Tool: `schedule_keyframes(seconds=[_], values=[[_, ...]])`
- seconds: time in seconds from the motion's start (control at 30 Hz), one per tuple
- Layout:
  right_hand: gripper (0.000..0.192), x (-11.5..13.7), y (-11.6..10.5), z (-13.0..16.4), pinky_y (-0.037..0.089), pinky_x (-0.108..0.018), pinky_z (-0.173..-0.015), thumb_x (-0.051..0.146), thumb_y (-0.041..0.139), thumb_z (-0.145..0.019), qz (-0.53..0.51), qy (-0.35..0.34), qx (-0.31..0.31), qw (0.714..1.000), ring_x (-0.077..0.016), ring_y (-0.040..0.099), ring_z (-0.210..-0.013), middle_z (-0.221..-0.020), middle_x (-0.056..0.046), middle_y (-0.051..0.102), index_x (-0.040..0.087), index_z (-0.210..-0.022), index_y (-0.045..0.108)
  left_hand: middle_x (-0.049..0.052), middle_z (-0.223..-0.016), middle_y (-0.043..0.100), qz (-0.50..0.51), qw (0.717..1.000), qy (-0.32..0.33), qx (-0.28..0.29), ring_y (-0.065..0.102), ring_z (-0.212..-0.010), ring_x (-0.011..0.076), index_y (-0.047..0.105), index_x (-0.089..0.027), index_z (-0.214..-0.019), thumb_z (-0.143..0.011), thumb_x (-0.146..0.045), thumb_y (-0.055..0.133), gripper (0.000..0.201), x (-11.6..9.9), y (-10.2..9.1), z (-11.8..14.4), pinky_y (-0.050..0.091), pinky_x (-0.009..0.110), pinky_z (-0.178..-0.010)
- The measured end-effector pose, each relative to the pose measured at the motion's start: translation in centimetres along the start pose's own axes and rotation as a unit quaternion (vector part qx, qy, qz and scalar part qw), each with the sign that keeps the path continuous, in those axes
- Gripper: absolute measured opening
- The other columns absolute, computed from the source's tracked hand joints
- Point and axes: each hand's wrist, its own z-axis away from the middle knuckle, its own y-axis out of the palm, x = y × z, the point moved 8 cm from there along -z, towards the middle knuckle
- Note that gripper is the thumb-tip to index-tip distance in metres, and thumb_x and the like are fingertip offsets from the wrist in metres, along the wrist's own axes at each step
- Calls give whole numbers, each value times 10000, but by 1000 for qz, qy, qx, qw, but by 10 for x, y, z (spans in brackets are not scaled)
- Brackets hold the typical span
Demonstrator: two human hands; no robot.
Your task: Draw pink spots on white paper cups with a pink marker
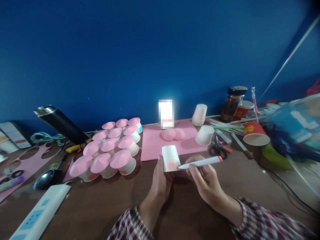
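Cup [170, 158] is sitting upside down above the table [100, 206], left hand [160, 181] closing around its side to steady it; right hand [203, 178] is pinching a marker [200, 162], tip touching the cup wall.

Dim overall, under a blue cast. Bright glare far centre, washing pale pink across the paper sheet [172, 141]. Soft focus throughout; heavy blur and stretching at right edge.
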Motion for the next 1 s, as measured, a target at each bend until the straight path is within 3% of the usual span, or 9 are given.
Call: schedule_keyframes(seconds=[0.13,0.23,0.4,0.73,0.87,1.0], values=[[129,3,1,-1,494,-228,-596,303,510,-961,-20,-7,-2,1000,-134,580,-646,-740,-11,608,201,-958,588,134,-810,717,-5,1000,-7,24,679,-845,284,639,-81,-947,-863,-547,537,485,1,4,1,512,409,-798],[122,4,-1,-1,497,-229,-618,290,511,-960,-21,-13,-15,1000,-133,588,-666,-756,-14,617,203,-957,597,126,-823,719,-3,1000,-2,19,678,-833,273,637,-88,-964,-862,-539,546,472,0,3,2,516,406,-793],[137,0,3,-1,461,-214,-564,295,495,-968,-30,10,12,999,-117,547,-616,-702,8,575,207,-922,589,100,-765,702,1,1000,0,-1,665,-725,236,629,-93,-938,-857,-531,557,451,0,0,0,528,394,-750],[156,-3,2,-2,491,-227,-594,315,500,-969,-22,6,8,1000,-135,591,-669,-728,-15,612,200,-944,603,120,-786,707,14,1000,-10,12,669,-791,270,632,-81,-955,-865,-524,547,460,2,0,-1,524,433,-788],[147,2,-1,-2,519,-244,-634,318,531,-954,-33,-6,-18,999,-141,612,-685,-794,-35,642,196,-974,611,140,-840,716,-1,999,-10,38,667,-796,268,634,-66,-999,-895,-519,497,484,1,5,1,525,429,-781],[148,0,2,-2,520,-247,-627,322,522,-958,-44,6,-2,999,-146,611,-686,-770,-30,632,200,-959,607,127,-812,710,5,1000,-15,27,660,-757,249,633,-68,-989,-909,-503,477,469,0,4,1,527,410,-762]])
